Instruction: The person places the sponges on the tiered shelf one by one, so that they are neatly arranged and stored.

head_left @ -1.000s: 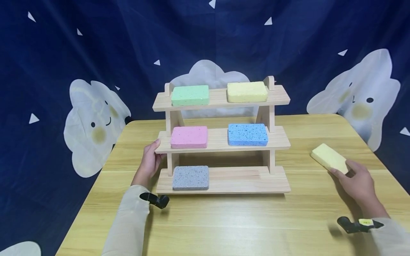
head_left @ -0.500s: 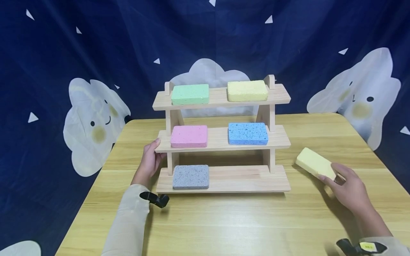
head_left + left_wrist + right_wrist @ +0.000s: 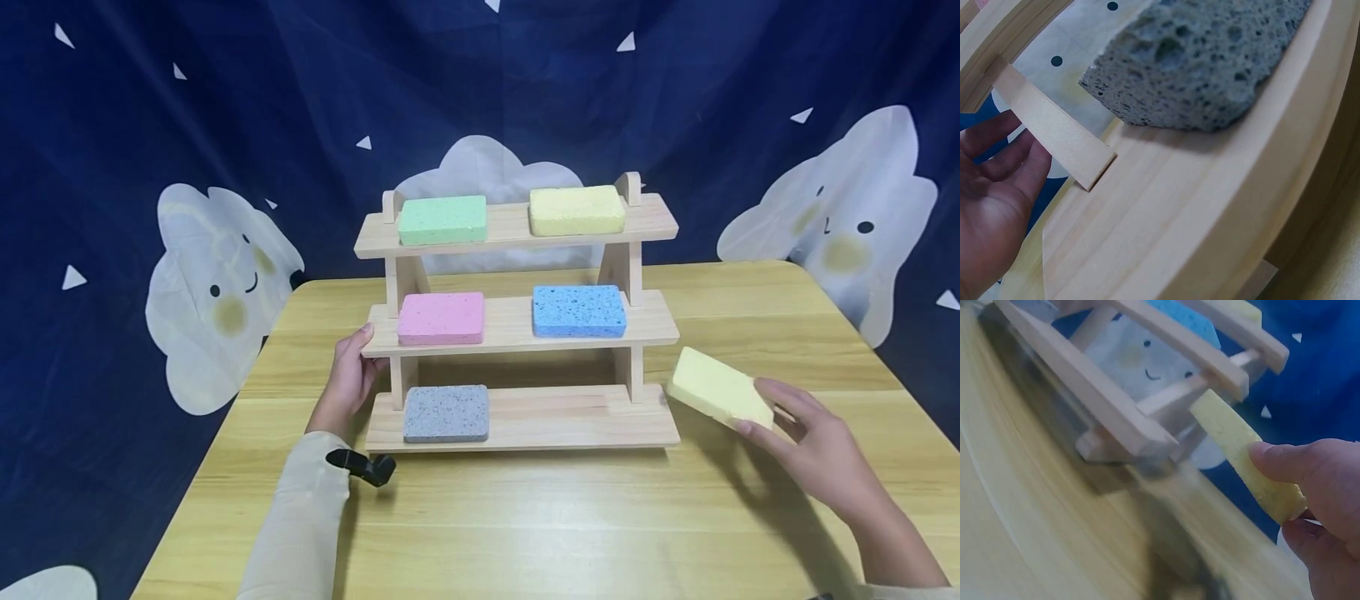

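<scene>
A pale yellow sponge is pinched between the thumb and fingers of my right hand, tilted and raised over the table just right of a three-tier wooden shelf. My left hand grips the left end of the shelf's middle board, thumb at the edge and fingers behind. On the top tier lie a green sponge and another yellow sponge. Pink and blue sponges share the middle tier. A grey sponge lies at the left of the bottom tier; bare board shows to its right.
The shelf stands on a light wooden table. Behind the table hangs a dark blue curtain with white clouds and small triangles. A black wrist strap sits on the left sleeve.
My right hand has carried the yellow sponge leftward, from the table's right side to close beside the shelf's lower right end. My left hand keeps its place on the shelf.
</scene>
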`<state>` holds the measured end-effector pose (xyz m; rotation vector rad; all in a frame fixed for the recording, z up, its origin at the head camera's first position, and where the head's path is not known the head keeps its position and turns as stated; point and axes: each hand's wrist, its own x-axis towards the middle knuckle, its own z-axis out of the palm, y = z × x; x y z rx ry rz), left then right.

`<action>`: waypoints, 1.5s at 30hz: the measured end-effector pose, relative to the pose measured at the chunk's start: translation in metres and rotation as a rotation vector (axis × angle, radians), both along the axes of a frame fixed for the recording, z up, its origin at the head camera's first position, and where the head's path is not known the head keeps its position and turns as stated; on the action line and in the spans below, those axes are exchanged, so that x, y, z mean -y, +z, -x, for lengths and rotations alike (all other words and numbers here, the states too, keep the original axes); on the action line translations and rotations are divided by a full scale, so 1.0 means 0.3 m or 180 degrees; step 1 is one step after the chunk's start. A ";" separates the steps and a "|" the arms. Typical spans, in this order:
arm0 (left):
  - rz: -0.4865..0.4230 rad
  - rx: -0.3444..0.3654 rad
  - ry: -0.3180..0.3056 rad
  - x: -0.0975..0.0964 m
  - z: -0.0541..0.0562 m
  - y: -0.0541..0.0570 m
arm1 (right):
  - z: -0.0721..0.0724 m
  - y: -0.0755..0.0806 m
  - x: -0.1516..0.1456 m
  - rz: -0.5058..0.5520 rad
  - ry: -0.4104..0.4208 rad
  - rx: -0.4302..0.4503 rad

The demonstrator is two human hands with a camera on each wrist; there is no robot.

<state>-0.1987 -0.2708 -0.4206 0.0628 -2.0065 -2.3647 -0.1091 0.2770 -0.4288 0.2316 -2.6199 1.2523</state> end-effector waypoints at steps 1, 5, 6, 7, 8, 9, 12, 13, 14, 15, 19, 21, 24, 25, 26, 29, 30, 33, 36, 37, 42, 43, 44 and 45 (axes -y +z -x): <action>-0.0023 -0.0003 0.0004 -0.001 0.000 0.000 | -0.004 0.003 0.010 0.0029 0.0059 -0.0041; -0.0046 -0.0002 0.0016 -0.002 0.000 0.001 | -0.016 0.015 0.053 0.0057 0.0312 -0.0129; -0.0039 0.0001 0.0017 -0.003 0.000 0.001 | -0.018 0.017 0.063 0.0048 0.0364 -0.0131; -0.0036 0.0002 0.0021 -0.003 0.000 0.001 | -0.019 0.018 0.074 0.0052 0.0410 -0.0130; -0.0034 0.0001 0.0024 -0.003 -0.001 0.002 | -0.020 0.019 0.083 0.0052 0.0439 -0.0135; -0.0032 -0.0001 0.0027 -0.003 -0.001 0.002 | -0.021 0.019 0.090 0.0051 0.0459 -0.0133; -0.0040 -0.0016 0.0022 -0.003 -0.003 0.002 | -0.028 0.018 0.100 0.0073 0.0458 -0.0132; -0.0048 -0.0021 0.0027 -0.002 -0.003 0.002 | -0.031 0.018 0.100 0.0076 0.0449 -0.0129; -0.0050 -0.0025 0.0023 -0.002 -0.003 0.002 | -0.034 0.018 0.100 0.0078 0.0444 -0.0124; -0.0052 -0.0027 0.0021 -0.002 -0.003 0.002 | -0.037 0.017 0.099 0.0080 0.0443 -0.0120; -0.0056 -0.0035 0.0016 -0.001 -0.003 0.001 | -0.043 0.024 0.107 0.0113 0.0478 -0.0118; -0.0063 -0.0033 0.0013 -0.002 -0.003 0.001 | -0.045 0.030 0.118 0.0139 0.0517 -0.0139; -0.0063 -0.0025 0.0027 -0.003 -0.001 0.001 | -0.046 0.042 0.142 0.0184 0.0597 -0.0151; -0.0054 -0.0024 0.0025 -0.003 -0.001 0.001 | -0.046 0.045 0.151 0.0186 0.0636 -0.0154; -0.0058 -0.0020 0.0031 -0.003 0.000 0.000 | -0.045 0.048 0.162 0.0187 0.0667 -0.0148; -0.0054 -0.0016 0.0033 -0.002 0.000 -0.001 | -0.036 0.051 0.194 0.0219 0.0793 -0.0121; -0.0047 -0.0012 0.0033 -0.002 0.001 0.000 | -0.033 0.050 0.205 0.0216 0.0835 -0.0093; -0.0050 -0.0001 0.0032 -0.003 0.000 0.000 | -0.021 0.042 0.238 0.0205 0.0973 0.0009; -0.0036 0.0011 0.0032 -0.004 0.001 0.001 | -0.010 0.030 0.273 0.0053 0.1055 0.0070; -0.0035 0.0012 0.0032 -0.004 0.001 0.000 | -0.006 0.028 0.285 -0.0018 0.1075 0.0041; -0.0014 0.0003 0.0048 -0.004 0.000 0.002 | 0.022 0.015 0.344 -0.0246 0.1195 -0.0049; -0.0005 0.0005 0.0052 -0.004 -0.002 0.003 | 0.028 0.013 0.354 -0.0264 0.1206 -0.0038; 0.0001 0.0005 0.0052 -0.004 -0.002 0.003 | 0.035 0.009 0.363 -0.0267 0.1219 -0.0026; 0.0008 0.0007 0.0055 -0.004 -0.003 0.003 | 0.041 0.007 0.372 -0.0274 0.1229 -0.0028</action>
